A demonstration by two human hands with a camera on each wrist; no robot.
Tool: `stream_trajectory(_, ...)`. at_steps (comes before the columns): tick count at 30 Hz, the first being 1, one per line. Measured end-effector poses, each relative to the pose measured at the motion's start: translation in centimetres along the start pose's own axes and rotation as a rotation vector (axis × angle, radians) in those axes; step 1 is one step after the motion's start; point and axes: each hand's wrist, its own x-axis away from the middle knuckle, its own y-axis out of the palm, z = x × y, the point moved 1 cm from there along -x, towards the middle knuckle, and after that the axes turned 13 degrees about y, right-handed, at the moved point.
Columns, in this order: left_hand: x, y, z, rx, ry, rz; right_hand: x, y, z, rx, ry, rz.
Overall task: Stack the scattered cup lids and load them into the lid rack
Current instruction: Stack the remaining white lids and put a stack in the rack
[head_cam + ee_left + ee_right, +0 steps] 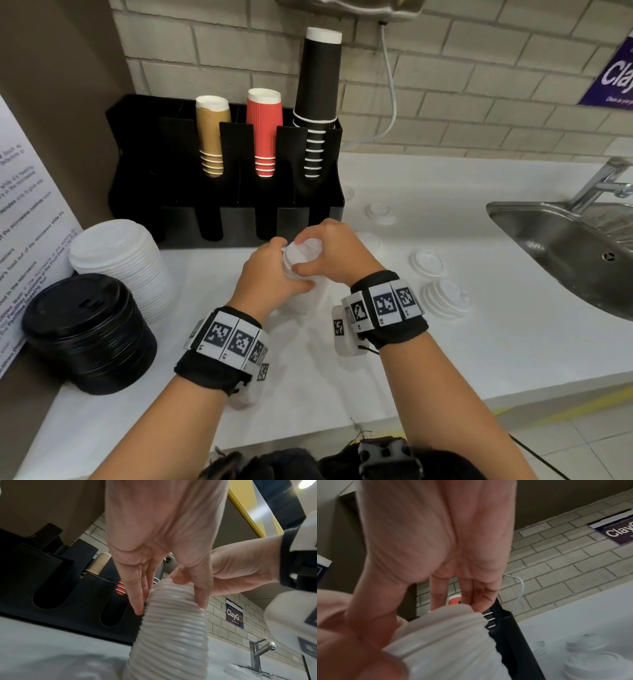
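Note:
A tall stack of white cup lids [307,298] stands on the white counter [428,342] in front of the black rack [178,205]. My left hand [289,265] clasps its upper part, fingers on the far left side and thumb on the near side. In the left wrist view the left hand [170,607] pinches the ribbed stack [171,635]. My right hand [305,255] grips the stack's top from the right, fingers over the top lid. In the right wrist view the right hand [423,626] holds the stack's top [453,649]. Loose white lids [426,262] and a short pile [445,299] lie to the right.
The rack's upper slots hold tan [210,133], red [264,130] and black cups [317,96]. Big stacks of white lids [120,260] and black lids [89,332] stand at the left. A steel sink [565,246] with a tap [603,181] is at the right.

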Motion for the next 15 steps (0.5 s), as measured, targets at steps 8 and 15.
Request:
stream_trajectory(8,-0.5,-0.3,-0.3,0.006,0.044,-0.044,0.1,0.5,0.5,-0.031,0.019,-0.030)
stream_trajectory(15,-1.1,-0.3,0.1,0.036,0.097,-0.080,0.6,0.2,3.3,-0.369,0.111,-0.081)
